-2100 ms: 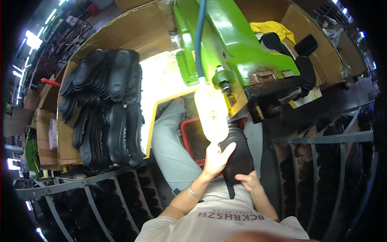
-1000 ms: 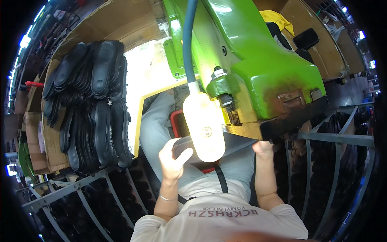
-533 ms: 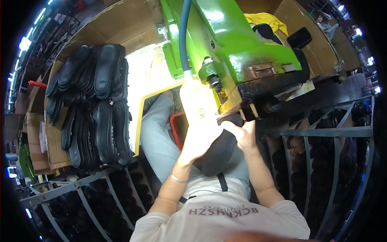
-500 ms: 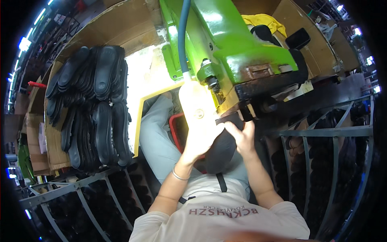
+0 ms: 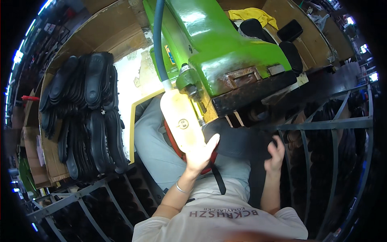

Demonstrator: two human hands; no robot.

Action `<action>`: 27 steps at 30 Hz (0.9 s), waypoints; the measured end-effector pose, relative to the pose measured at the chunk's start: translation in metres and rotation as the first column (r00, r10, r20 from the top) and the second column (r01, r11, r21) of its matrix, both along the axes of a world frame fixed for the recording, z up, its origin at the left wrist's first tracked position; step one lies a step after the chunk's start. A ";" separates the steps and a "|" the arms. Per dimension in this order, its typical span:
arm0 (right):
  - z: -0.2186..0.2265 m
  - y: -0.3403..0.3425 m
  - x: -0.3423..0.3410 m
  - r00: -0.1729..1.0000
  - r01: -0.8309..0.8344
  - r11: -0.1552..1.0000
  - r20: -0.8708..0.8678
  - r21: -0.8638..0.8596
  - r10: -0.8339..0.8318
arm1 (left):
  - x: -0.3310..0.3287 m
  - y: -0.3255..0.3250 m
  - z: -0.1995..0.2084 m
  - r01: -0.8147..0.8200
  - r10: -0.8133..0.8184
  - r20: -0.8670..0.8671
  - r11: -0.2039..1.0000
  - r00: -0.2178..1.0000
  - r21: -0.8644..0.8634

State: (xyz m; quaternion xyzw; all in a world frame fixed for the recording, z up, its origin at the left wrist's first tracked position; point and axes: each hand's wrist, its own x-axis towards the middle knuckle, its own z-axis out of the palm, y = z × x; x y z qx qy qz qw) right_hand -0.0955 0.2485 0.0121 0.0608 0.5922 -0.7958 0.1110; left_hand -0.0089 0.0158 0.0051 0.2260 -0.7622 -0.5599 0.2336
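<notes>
A black shoe sole (image 5: 238,142) lies under the head of a green machine (image 5: 229,52), stretching sideways between my hands. My left hand (image 5: 200,157) is at its left end, the thumb resting along the edge. A glowing lamp (image 5: 181,121) on a blue-grey hose hides the other left fingers. Beyond the sole's right end is my right hand (image 5: 275,156), slightly blurred, with bent fingers apart and nothing visible in them. Where the sole meets the dark background, its right edge is hard to make out.
Several dark soles (image 5: 94,84) stand in stacks inside a cardboard box at the left. Metal racks (image 5: 334,125) flank me on both sides. A yellow cloth (image 5: 256,17) lies behind the machine, and part of a red container (image 5: 171,139) shows below the lamp.
The sole has swung from pointing toward me to lying sideways. My right hand has come off it and moved right and down. The view has shifted slightly.
</notes>
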 end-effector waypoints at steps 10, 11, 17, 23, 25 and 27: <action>0.028 -0.032 -0.106 0.964 -0.199 0.979 -0.187 -0.040 0.188 | -0.020 -0.013 0.004 0.007 -0.011 -0.073 0.999 0.997 -0.046; 0.026 -0.030 -0.105 0.959 -0.221 0.975 -0.190 -0.028 0.211 | -0.023 -0.011 0.006 0.004 -0.008 -0.047 0.997 0.999 -0.073; 0.030 -0.039 -0.100 0.963 -0.130 0.988 -0.246 -0.087 0.105 | -0.026 -0.005 0.013 -0.057 0.085 -0.285 0.993 0.955 0.103; 0.037 -0.078 -0.115 0.897 -0.411 0.892 -0.255 -0.189 0.360 | 0.013 -0.020 -0.003 0.048 0.070 -0.296 0.927 0.953 0.372; 0.023 -0.093 -0.119 0.874 -0.447 0.892 -0.249 -0.068 0.418 | 0.026 -0.032 -0.003 0.028 0.106 -0.278 0.898 0.955 0.439; 0.010 -0.098 -0.109 0.837 -0.512 0.856 -0.264 -0.074 0.479 | 0.040 -0.045 0.005 -0.111 0.150 -0.102 0.942 0.983 0.317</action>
